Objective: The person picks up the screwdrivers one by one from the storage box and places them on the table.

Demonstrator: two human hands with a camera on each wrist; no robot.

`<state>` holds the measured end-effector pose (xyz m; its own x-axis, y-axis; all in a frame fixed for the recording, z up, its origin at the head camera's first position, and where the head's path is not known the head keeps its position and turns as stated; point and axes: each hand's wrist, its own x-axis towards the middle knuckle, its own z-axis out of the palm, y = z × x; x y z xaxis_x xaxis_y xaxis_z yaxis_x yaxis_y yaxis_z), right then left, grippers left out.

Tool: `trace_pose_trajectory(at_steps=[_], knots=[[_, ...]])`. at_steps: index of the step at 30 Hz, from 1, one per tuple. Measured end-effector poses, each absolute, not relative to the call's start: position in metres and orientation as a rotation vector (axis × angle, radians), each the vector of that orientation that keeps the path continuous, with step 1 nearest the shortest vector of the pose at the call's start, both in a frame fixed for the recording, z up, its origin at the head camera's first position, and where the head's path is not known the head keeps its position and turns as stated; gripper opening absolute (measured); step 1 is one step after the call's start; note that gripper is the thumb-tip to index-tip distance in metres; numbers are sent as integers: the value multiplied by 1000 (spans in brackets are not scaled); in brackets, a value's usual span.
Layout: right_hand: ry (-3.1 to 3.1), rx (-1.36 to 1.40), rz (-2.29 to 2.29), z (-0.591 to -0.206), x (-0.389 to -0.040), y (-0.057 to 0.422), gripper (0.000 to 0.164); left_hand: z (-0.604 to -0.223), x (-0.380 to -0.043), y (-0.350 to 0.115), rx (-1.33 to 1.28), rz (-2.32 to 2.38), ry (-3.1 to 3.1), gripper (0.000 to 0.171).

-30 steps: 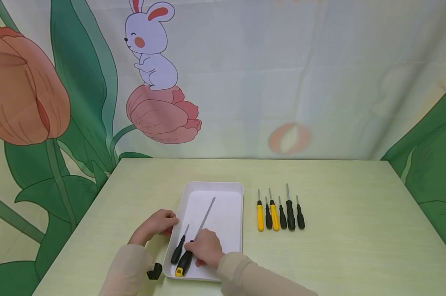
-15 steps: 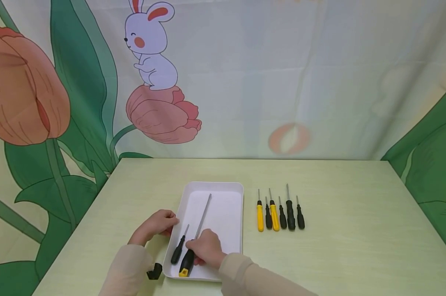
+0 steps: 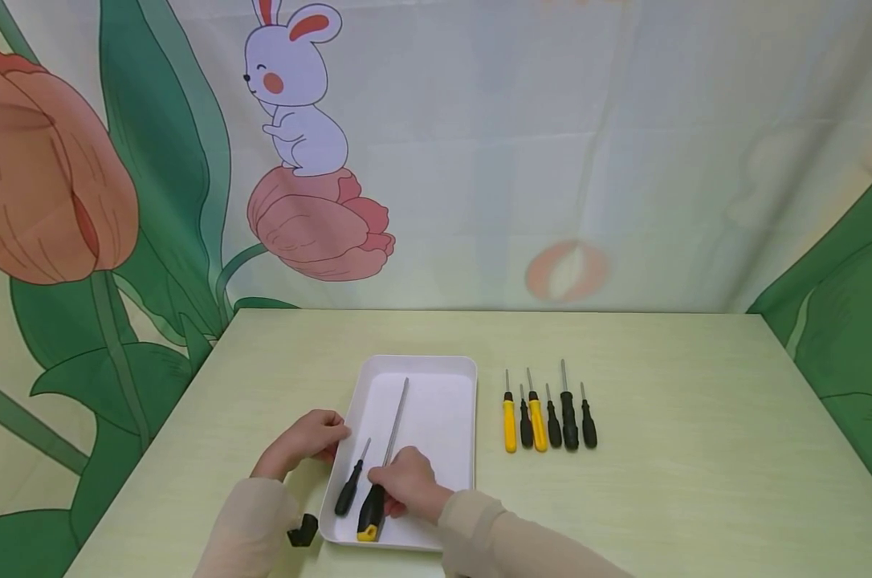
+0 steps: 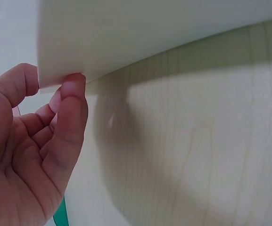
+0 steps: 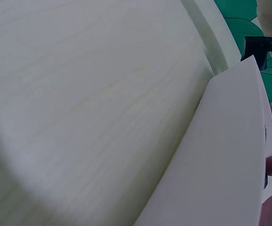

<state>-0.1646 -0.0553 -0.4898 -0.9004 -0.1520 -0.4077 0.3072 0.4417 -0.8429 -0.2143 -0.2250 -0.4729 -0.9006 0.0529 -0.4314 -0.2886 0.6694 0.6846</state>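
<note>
A white tray point(image 3: 474, 433) stands on the table, and my left hand point(image 3: 304, 443) is at its left side. In the left wrist view, the thumb and a finger of that hand pinch the tray's wall point(image 4: 126, 37). My right hand point(image 3: 409, 482), inside the tray, grips a large screwdriver point(image 3: 371, 512) with a black handle and yellow end near where handle meets shaft. Its long shaft points toward the tray's far end. Left of it lies a small black screwdriver point(image 3: 348, 491), also in the tray. The right wrist view mostly shows the tray's outer wall point(image 5: 220, 141).
To the right of the tray, several screwdrivers lie side by side, with yellow handles point(image 3: 509, 425) and black handles point(image 3: 569, 421). A black object point(image 3: 303, 531) sits by the left sleeve. Behind the pale table point(image 3: 696, 449) hangs a printed curtain point(image 3: 660, 160).
The large screwdriver has shifted: its handle end moved right and its tip swung left, so it lies straighter along the tray. My right hand moved slightly right; my left hand stayed put.
</note>
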Motion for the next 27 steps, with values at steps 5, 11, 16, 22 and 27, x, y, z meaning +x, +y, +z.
trace_pose_trajectory(at_steps=[5, 11, 16, 22, 27], knots=[[2244, 146, -1449, -486, -165, -52, 18, -474, -215, -225, -184, 1120, 2462, 17], [2164, 172, -1474, -481, -166, -48, 14, -475, -215, -226, -181, 1130, 2461, 17], [2112, 181, -1501, -478, -166, -46, 13, -475, -215, -226, -175, 1137, 2459, 17], [2048, 169, -1542, -470, -165, -41, 10, -475, -215, -226, -163, 1136, 2464, 17], [2024, 166, -1553, -462, -164, -36, 11, -473, -214, -225, -171, 1128, 2471, 17]])
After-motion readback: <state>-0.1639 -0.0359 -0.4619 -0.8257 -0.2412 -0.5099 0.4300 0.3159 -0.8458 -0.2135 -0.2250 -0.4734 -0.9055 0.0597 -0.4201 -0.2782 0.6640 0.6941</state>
